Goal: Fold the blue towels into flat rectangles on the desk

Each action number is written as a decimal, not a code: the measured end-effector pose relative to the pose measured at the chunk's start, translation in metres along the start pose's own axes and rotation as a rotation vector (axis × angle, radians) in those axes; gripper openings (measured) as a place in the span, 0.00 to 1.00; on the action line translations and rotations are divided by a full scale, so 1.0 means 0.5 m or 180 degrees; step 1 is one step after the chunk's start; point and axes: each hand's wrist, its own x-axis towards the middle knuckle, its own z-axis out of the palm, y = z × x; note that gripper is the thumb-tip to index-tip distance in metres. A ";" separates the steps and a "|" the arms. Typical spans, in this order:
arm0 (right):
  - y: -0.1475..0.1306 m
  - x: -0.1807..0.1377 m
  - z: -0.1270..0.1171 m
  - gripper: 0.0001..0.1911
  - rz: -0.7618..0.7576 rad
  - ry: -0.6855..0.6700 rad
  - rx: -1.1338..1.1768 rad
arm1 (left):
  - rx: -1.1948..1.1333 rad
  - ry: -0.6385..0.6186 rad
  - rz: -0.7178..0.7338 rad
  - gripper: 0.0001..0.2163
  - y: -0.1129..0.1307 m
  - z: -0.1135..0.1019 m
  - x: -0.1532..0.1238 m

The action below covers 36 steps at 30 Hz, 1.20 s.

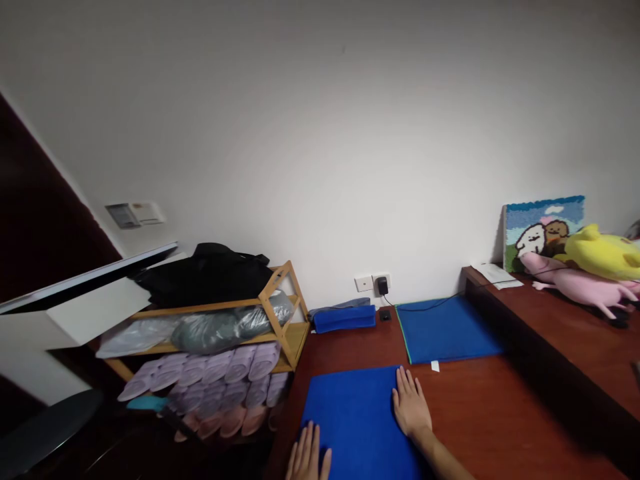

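A blue folded cloth lies flat on the dark red wooden surface in front of me. My left hand rests open on its near left edge, fingers stretched out. My right hand lies flat and open on the cloth's right edge, fingers pointing away from me. Neither hand holds anything.
A second blue cloth is spread near the wall, a folded blue stack beside it. A wall socket with a charger is behind. A wooden rack with slippers stands left. Plush toys lie on a raised ledge at right.
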 end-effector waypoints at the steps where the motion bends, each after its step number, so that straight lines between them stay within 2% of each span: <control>1: 0.000 0.000 -0.001 0.35 0.0007 -0.0005 0.0009 | -0.0010 0.0046 0.0082 0.28 0.041 -0.003 0.027; 6: -0.004 -0.002 -0.010 0.34 0.0000 -0.0043 -0.0050 | -0.0212 -0.0354 0.0864 0.28 0.282 -0.003 0.171; 8: -0.005 -0.002 -0.013 0.34 -0.0028 -0.0095 -0.0149 | -0.0288 -0.0495 0.0961 0.28 0.339 0.006 0.208; 10: -0.006 -0.001 -0.015 0.34 -0.0012 -0.0118 -0.0187 | -0.0295 -0.0590 0.0896 0.28 0.353 0.016 0.229; 11: -0.006 -0.001 -0.016 0.34 0.0012 -0.0111 -0.0172 | -0.0265 -0.0631 0.0828 0.29 0.343 0.019 0.234; 13: -0.007 -0.001 -0.018 0.34 0.0052 -0.0080 -0.0097 | -0.0158 -0.0666 0.0652 0.29 0.292 0.023 0.236; 19: -0.006 -0.004 -0.020 0.34 0.0043 -0.0059 -0.0031 | 0.0171 -0.0351 -0.0177 0.30 0.037 0.017 0.222; 22: -0.004 -0.004 -0.013 0.35 0.0038 -0.0035 -0.0023 | 0.0227 -0.0262 -0.0372 0.32 -0.035 0.021 0.214; 24: -0.002 -0.003 -0.008 0.35 0.0045 -0.0010 -0.0021 | 0.0240 -0.0214 -0.0386 0.32 -0.046 0.026 0.210; 29: -0.003 -0.003 -0.005 0.35 0.0060 0.0004 -0.0024 | 0.0202 -0.0121 -0.0375 0.32 -0.030 0.029 0.208; 36: -0.007 -0.003 -0.008 0.35 0.0053 0.0019 0.0010 | 0.0453 -0.0085 -0.0284 0.29 -0.034 0.023 0.219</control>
